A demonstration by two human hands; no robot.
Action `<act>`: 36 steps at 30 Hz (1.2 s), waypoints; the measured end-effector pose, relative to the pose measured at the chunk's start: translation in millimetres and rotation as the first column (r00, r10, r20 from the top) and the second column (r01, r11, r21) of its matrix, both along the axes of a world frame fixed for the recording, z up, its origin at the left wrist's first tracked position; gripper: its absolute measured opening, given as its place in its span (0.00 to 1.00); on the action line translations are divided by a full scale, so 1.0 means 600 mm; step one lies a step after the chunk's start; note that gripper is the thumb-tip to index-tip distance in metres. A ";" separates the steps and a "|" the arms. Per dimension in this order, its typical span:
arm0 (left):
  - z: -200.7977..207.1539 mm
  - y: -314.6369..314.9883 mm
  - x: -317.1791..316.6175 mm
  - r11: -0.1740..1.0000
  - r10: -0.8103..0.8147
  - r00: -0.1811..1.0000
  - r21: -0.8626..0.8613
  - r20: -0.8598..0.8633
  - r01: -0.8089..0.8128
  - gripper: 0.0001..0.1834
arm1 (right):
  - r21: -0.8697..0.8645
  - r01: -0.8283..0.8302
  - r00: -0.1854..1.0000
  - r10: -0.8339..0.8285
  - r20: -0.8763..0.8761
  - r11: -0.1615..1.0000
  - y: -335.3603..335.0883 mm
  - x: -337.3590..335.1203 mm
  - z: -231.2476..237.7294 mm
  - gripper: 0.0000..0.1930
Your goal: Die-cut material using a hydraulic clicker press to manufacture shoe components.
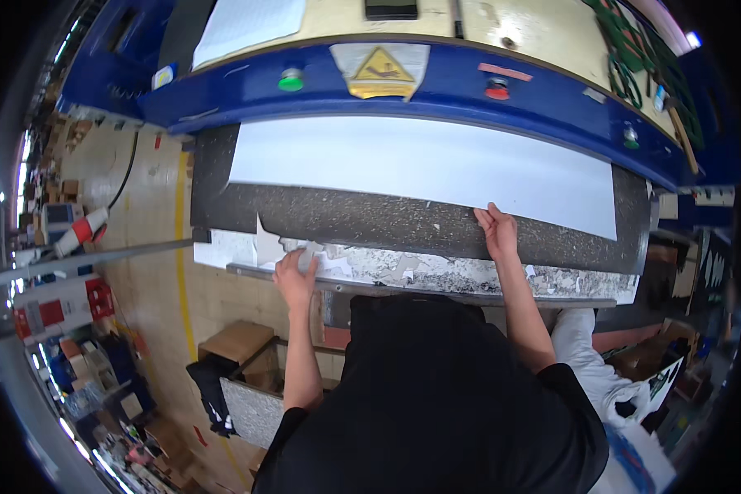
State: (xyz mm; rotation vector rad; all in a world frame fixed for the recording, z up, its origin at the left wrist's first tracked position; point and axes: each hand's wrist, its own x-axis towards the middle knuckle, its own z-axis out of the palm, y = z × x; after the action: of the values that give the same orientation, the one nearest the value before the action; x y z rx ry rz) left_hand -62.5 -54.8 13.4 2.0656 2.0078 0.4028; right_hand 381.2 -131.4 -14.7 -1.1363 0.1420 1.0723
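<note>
A long white sheet (420, 156) lies across the dark, speckled bed (346, 210) of a blue machine. My right hand (500, 235) is at the sheet's near edge, right of the middle, its fingers somewhat apart and fingertips at the edge. Along the front of the bed runs a worn white strip (445, 267) with peeling, torn patches. Over the left part of this strip is my left hand (295, 278), thumb and fingers apart. A ragged pale scrap (267, 245) stands up just beside its fingers; whether they touch it I cannot tell.
The blue machine beam (247, 90) spans the far side, bearing a green button (291, 80), a red button (497, 88) and a yellow warning sign (383, 70). Green-handled scissors (626, 78) lie at the far right. A cardboard box (235, 342) stands at lower left.
</note>
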 end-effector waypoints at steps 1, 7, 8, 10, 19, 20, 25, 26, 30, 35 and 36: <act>0.002 0.012 0.000 0.997 -0.012 0.996 -0.071 0.086 0.018 0.19 | 0.000 0.030 1.000 -0.030 0.002 1.000 -0.015 0.007 -0.009 0.07; -0.029 0.194 -0.075 0.907 0.202 0.966 0.340 0.163 -0.247 0.27 | -0.004 0.070 0.997 -0.070 0.029 0.998 -0.079 0.042 -0.028 0.08; -0.033 0.229 -0.076 0.847 0.206 0.976 0.512 -0.069 -0.142 0.31 | 0.021 0.059 0.998 -0.059 0.028 0.998 -0.092 0.049 -0.035 0.09; -0.059 0.281 -0.077 0.918 0.076 0.991 0.396 -0.110 -0.026 0.35 | 0.010 0.091 0.995 -0.091 0.035 0.996 -0.106 0.060 -0.043 0.09; -0.087 0.386 -0.145 0.984 -0.065 0.921 -0.128 0.385 0.123 0.38 | -0.040 0.128 0.992 -0.129 -0.017 0.991 -0.130 0.056 -0.043 0.07; -0.078 0.385 -0.134 0.985 -0.075 0.914 -0.114 0.398 0.130 0.38 | -0.033 0.132 0.991 -0.132 -0.006 0.991 -0.131 0.051 -0.037 0.08; -0.060 0.375 -0.082 0.996 0.077 0.991 -0.027 -0.108 -0.081 0.41 | -0.318 -0.128 0.968 0.188 0.165 0.939 -0.167 0.063 -0.006 0.16; -0.056 0.378 -0.094 0.997 0.075 0.996 0.012 -0.044 -0.075 0.41 | -0.391 -0.327 0.892 0.417 0.173 0.860 -0.171 0.085 0.012 0.17; -0.041 0.351 -0.078 0.990 0.131 0.990 -0.049 -0.052 -0.134 0.42 | -0.554 -0.633 0.513 0.829 0.223 0.541 -0.128 0.172 0.196 0.20; -0.011 0.267 0.071 0.951 0.061 0.987 0.308 -0.147 -0.013 0.42 | -0.320 -0.168 0.189 0.349 0.918 0.932 0.017 0.327 0.467 0.20; -0.017 0.242 0.109 0.934 -0.095 0.990 0.336 -0.102 0.124 0.41 | -0.344 -0.062 0.102 0.348 0.932 0.937 0.062 0.350 0.509 0.20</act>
State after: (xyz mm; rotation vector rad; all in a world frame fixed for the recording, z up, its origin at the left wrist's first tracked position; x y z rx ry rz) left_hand 2.8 90.2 3.3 2.4238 1.9701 0.6969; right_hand 591.0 -94.2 290.6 -1.9347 -1.0831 0.2765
